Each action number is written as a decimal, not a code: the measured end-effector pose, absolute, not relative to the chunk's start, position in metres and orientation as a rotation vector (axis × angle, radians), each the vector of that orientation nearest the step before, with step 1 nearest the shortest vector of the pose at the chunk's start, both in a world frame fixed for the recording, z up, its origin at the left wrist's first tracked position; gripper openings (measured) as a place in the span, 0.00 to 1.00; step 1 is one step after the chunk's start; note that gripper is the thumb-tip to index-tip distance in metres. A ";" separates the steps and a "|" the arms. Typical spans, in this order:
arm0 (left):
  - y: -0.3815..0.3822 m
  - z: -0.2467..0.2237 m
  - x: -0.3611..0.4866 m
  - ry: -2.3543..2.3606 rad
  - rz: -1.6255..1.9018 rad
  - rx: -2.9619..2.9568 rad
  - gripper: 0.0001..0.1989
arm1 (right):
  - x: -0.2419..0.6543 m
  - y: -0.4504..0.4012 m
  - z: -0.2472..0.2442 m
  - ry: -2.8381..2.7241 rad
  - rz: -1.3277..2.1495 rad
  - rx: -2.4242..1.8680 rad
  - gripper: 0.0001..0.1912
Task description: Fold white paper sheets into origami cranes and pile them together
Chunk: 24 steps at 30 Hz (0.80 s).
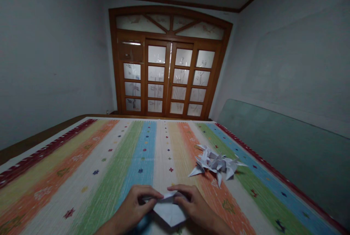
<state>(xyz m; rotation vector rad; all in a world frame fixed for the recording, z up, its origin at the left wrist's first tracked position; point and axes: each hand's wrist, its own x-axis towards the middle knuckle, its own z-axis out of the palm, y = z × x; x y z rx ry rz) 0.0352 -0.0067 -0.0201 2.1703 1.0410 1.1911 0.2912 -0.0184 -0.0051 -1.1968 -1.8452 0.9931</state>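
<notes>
A partly folded sheet of white paper [171, 214] is held between my two hands at the near side of the table, its pointed lower corner facing me. My left hand [139, 202] pinches the paper's left edge between thumb and fingers. On the opposite edge, my right hand [193, 202] grips it the same way, with the index finger along the top fold. Some of the paper is hidden behind my fingers. Beyond my right hand lies a pile of folded white paper cranes [217, 162], overlapping one another.
A striped, multicoloured tablecloth [109, 176] covers the table, whose wooden edge [54, 133] shows at the left. Along the right side stands a pale green panel [273, 143] near the wall. Wooden doors with glass panes [169, 78] are at the far end.
</notes>
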 end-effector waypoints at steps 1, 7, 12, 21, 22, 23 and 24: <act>-0.006 -0.022 0.034 1.005 1.164 2.190 0.10 | 0.292 -0.019 -0.007 -1.822 0.984 -1.209 0.16; -0.009 -0.019 0.028 0.988 1.067 2.079 0.12 | 0.292 -0.021 -0.010 -1.706 1.182 -1.182 0.15; -0.015 -0.001 0.030 1.138 0.886 1.755 0.14 | 0.289 -0.023 -0.007 -1.614 1.223 -1.259 0.14; -0.016 0.007 0.043 0.982 0.868 1.287 0.16 | 0.290 -0.018 0.003 -1.732 1.354 -1.173 0.15; -0.016 0.007 0.042 0.976 0.875 1.260 0.16 | 0.292 -0.018 0.003 -1.753 1.350 -1.168 0.16; -0.016 0.007 0.042 0.972 0.887 1.239 0.16 | 0.293 -0.017 0.003 -1.778 1.341 -1.155 0.16; -0.016 0.007 0.041 0.971 0.905 1.227 0.17 | 0.295 -0.017 0.003 -1.802 1.331 -1.135 0.16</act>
